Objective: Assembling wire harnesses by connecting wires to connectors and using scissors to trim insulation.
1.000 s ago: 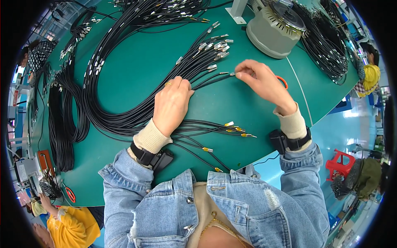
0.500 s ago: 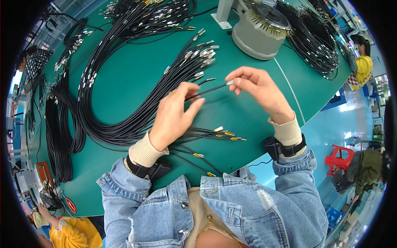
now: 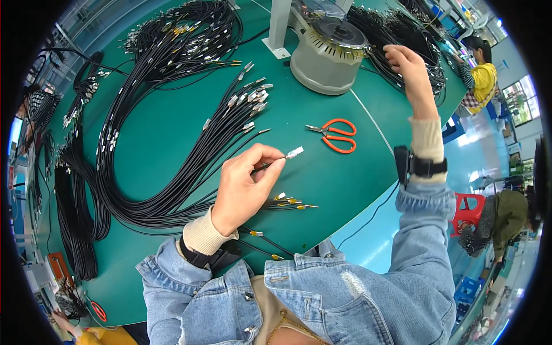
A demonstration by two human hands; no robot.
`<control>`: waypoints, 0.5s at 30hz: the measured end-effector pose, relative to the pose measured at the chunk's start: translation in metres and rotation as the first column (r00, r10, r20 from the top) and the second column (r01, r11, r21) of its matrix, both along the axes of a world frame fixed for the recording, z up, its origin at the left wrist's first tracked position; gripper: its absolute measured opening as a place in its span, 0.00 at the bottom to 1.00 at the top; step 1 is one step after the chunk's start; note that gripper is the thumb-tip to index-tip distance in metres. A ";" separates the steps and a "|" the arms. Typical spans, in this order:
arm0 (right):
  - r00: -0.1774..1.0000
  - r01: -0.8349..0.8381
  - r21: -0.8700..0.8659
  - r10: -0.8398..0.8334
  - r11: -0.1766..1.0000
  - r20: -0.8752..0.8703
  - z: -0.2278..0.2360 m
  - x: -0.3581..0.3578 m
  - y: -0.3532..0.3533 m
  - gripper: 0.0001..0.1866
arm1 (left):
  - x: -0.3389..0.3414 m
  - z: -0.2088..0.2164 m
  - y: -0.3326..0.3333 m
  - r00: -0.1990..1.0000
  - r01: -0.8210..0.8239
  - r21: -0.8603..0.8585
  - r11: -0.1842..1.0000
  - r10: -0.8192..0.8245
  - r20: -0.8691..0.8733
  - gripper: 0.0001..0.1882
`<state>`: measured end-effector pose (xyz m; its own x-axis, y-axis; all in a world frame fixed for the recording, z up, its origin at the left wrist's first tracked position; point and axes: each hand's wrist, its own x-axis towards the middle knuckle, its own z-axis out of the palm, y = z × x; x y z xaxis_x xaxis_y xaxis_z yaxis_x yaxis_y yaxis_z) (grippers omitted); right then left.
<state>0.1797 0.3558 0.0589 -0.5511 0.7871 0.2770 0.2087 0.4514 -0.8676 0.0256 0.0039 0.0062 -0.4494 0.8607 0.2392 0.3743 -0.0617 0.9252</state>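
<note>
My left hand (image 3: 247, 183) pinches a black cable between thumb and fingertips. The cable's end, with a whitish sleeve (image 3: 295, 152) on it, sticks out past the fingers to the right. My right hand (image 3: 407, 64) is raised at the far right, beside the rim of a round grey machine (image 3: 322, 70). Its fingers are loosely bent and apart, and nothing shows in them. Left of my left hand lies a thick bundle of black cables (image 3: 172, 195) with silvery-white ends. Orange-handled snips (image 3: 339, 137) rest on the green table (image 3: 322, 190) between my hands.
More black cables (image 3: 184, 40) are piled at the back left, and another bundle (image 3: 75, 224) hangs at the left edge. Cables with yellow-marked ends (image 3: 296, 202) lie near my left wrist. A metal post (image 3: 280, 29) stands beside the machine. Other people sit around the table.
My right hand has let go of the cable end and moved away to the far right by the machine. This uncovers the snips. The whole view has shifted, and my left hand keeps the cable.
</note>
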 end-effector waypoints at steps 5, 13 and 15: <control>0.978 0.027 -0.064 -0.014 0.998 0.207 0.004 -0.030 0.031 0.13 | -0.001 0.002 -0.003 1.000 -0.027 -0.041 0.999 0.027 -0.002 0.04; 0.942 -0.035 -0.237 0.112 0.971 0.318 0.003 -0.035 0.053 0.09 | -0.002 0.000 -0.003 1.000 -0.026 -0.011 1.000 0.027 0.016 0.04; 0.948 -0.033 -0.275 0.117 0.961 0.294 0.003 -0.034 0.053 0.10 | -0.002 0.001 -0.003 0.999 -0.027 -0.012 1.000 0.027 0.016 0.05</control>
<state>0.1455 0.4087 0.0621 -0.6362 0.7613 -0.1251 0.4563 0.2406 -0.8567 0.0238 0.0007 0.0071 -0.4765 0.8508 0.2216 0.3602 -0.0409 0.9320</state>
